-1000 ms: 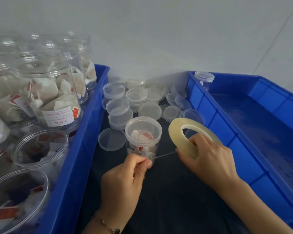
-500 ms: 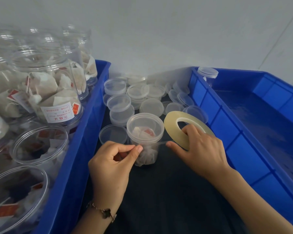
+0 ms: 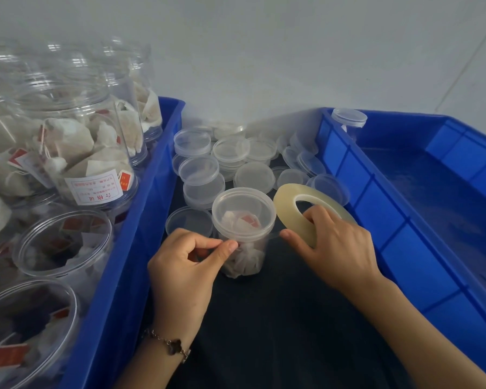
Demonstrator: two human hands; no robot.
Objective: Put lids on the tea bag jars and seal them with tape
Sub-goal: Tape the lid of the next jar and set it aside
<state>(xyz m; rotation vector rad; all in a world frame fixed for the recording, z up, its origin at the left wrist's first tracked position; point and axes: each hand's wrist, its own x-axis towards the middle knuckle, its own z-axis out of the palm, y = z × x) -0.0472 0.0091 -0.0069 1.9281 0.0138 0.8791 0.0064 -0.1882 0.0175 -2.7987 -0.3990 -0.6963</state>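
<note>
A small clear jar of tea bags (image 3: 243, 248) stands upright on the dark surface with a clear lid (image 3: 243, 210) on top. My left hand (image 3: 185, 265) pinches the free end of the tape between thumb and forefinger at the jar's left side, just under the lid. My right hand (image 3: 334, 245) grips the roll of clear tape (image 3: 289, 213), tilted up to the right of the jar. A short stretch of tape runs from the roll across the jar's front, below the lid.
Several loose clear lids (image 3: 227, 161) are piled behind the jar. The blue bin on the left (image 3: 141, 220) holds several open jars of tea bags (image 3: 68, 153). The blue bin on the right (image 3: 376, 209) has one lidded jar (image 3: 348, 122) at its far corner.
The stretched tape has come up against the jar below the lid. My left hand moved up and left to the jar's side, and the roll moved closer to the jar.
</note>
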